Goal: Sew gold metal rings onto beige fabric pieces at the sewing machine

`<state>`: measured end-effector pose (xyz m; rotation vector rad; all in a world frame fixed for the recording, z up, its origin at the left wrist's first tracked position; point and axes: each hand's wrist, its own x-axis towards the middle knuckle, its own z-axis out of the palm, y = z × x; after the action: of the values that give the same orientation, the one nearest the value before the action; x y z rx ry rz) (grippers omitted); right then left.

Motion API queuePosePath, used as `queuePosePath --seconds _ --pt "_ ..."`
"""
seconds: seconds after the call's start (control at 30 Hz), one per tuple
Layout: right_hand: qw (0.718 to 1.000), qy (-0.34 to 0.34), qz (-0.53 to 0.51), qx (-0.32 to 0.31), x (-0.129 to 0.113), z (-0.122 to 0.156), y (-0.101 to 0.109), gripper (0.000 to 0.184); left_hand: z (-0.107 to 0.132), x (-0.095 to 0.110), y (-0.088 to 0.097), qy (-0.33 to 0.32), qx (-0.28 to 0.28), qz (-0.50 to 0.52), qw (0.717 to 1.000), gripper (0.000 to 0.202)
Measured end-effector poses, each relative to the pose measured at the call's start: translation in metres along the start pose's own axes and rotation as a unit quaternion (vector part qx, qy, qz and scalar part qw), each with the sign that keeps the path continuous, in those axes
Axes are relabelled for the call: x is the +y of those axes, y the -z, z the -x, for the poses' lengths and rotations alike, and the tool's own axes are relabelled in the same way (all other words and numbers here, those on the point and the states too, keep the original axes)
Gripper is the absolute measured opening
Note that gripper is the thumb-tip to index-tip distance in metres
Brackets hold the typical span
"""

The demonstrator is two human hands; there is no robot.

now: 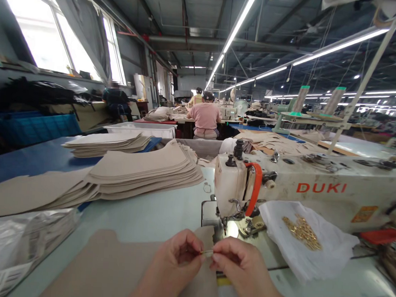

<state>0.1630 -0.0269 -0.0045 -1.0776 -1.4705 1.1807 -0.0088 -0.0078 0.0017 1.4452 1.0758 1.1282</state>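
Note:
My left hand [175,265] and my right hand [241,270] meet in front of the sewing machine's needle area, fingertips pinched. Between them they hold a small, thin gold-coloured metal piece [207,252], too small to name exactly. Beneath the hands a flat beige fabric panel [108,269] reaches up to the machine. The white sewing machine [232,187] has an orange-red lever and a lit needle area. Right of it, a white bag or cloth [274,217] bears a heap of small gold metal pieces [302,232].
Stacked beige panels [142,167] lie on the left of the table, with another stack [106,142] behind. A clear plastic bag [15,240] rests at the near left. Thread cones [301,99] stand at right. A person in pink [205,117] sits ahead, facing away.

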Motion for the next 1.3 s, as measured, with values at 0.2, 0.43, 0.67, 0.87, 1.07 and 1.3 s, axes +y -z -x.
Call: queuePosePath --seconds 0.2,0.43,0.67,0.87,1.07,1.3 --pt "0.999 0.004 0.050 -0.002 -0.003 0.000 0.001 0.012 0.001 -0.002 0.000 0.002 -0.011 -0.014 1.000 0.013" --pt "0.998 -0.018 0.057 -0.001 -0.002 -0.002 0.001 0.011 0.000 -0.005 0.008 -0.010 -0.062 -0.096 0.993 0.005" --pt "0.991 -0.126 0.045 0.017 -0.004 -0.008 0.013 0.008 0.005 0.001 0.009 -0.167 -0.032 -0.434 0.884 0.023" --pt "0.977 -0.208 0.045 -0.015 -0.008 -0.024 0.018 0.012 0.014 -0.005 -0.010 -0.195 -0.028 -0.504 0.841 0.026" --pt "0.968 -0.240 0.059 -0.045 -0.009 -0.036 0.016 0.021 0.015 -0.007 -0.008 -0.227 -0.016 -0.485 0.844 0.026" --pt "0.960 -0.257 0.087 -0.066 -0.018 -0.042 0.018 0.027 -0.001 0.001 -0.012 -0.279 -0.075 -0.445 0.848 0.020"
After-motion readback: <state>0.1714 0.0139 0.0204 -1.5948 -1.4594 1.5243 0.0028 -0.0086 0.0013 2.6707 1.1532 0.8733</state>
